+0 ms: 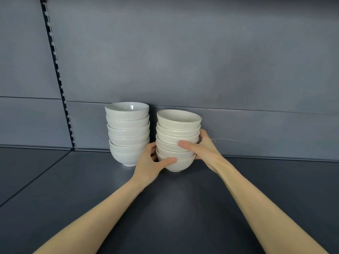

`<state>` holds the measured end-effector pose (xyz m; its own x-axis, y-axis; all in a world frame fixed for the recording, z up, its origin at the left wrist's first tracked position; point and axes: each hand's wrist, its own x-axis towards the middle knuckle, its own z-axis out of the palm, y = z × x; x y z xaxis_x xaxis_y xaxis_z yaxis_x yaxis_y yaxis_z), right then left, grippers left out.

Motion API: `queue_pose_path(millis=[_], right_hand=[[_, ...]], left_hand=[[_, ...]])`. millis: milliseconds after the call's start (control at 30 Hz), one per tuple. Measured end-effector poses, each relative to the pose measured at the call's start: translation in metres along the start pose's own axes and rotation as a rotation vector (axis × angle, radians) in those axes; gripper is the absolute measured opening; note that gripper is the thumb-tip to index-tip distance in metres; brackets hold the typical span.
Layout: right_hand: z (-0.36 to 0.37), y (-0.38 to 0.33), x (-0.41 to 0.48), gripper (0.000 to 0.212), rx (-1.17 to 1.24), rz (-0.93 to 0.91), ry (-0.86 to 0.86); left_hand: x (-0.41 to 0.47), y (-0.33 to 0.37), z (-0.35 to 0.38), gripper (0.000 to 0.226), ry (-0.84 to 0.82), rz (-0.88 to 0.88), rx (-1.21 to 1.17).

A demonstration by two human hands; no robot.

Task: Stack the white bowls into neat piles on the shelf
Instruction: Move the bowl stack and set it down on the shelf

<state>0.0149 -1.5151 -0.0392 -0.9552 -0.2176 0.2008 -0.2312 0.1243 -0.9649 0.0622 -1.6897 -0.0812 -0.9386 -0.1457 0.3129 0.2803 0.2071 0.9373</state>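
Note:
Two piles of several white bowls stand on the dark grey shelf (183,208) near its back wall. The left pile (128,132) stands alone, upright. The right pile (178,129) leans slightly to the left at its top. My left hand (152,164) grips the bottom bowl of the right pile from the left, thumb across its front. My right hand (203,149) grips the same pile from the right, thumb lying over its middle bowls. The fingers of both hands are hidden behind the pile.
A grey back panel (201,61) rises behind the bowls. A slotted black upright (58,79) runs down at the left. A seam divides the shelf surface at the left. Open shelf lies to the right of the piles and in front.

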Motion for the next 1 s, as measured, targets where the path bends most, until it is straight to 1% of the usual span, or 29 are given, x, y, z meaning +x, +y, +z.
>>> queue_pose_path(millis=[33,167,300,400,567,700,767,900,1000], right_hand=[[0.002,0.001,0.002,0.105,-0.001,-0.002,0.008],[0.007,0.002,0.004,0.088,0.049,-0.036,0.028],[0.013,0.004,0.006,0.088,0.079,-0.057,0.04],[0.012,0.006,0.008,0.086,0.099,-0.063,0.013],[0.005,0.009,0.01,0.076,0.145,-0.054,-0.036],[0.003,0.01,0.011,0.068,0.156,-0.065,-0.034],[0.002,0.011,0.012,0.067,0.148,-0.06,-0.041],[0.001,0.011,0.013,0.072,0.149,-0.052,-0.068],[0.002,0.01,0.012,0.066,0.162,-0.061,-0.085]], left_hand=[[0.001,-0.003,0.0,0.068,0.021,-0.003,0.0],[0.003,-0.007,0.002,0.061,0.094,-0.001,-0.008],[0.006,-0.009,0.004,0.061,0.123,0.026,0.005],[0.006,-0.01,0.005,0.061,0.141,0.041,0.017],[0.006,-0.01,0.007,0.051,0.149,0.062,0.035],[0.002,-0.008,0.007,0.056,0.139,0.079,0.039],[0.001,-0.008,0.007,0.056,0.136,0.079,0.034],[-0.002,-0.007,0.005,0.043,0.128,0.083,0.033],[-0.003,-0.007,0.004,0.04,0.131,0.09,0.036]])
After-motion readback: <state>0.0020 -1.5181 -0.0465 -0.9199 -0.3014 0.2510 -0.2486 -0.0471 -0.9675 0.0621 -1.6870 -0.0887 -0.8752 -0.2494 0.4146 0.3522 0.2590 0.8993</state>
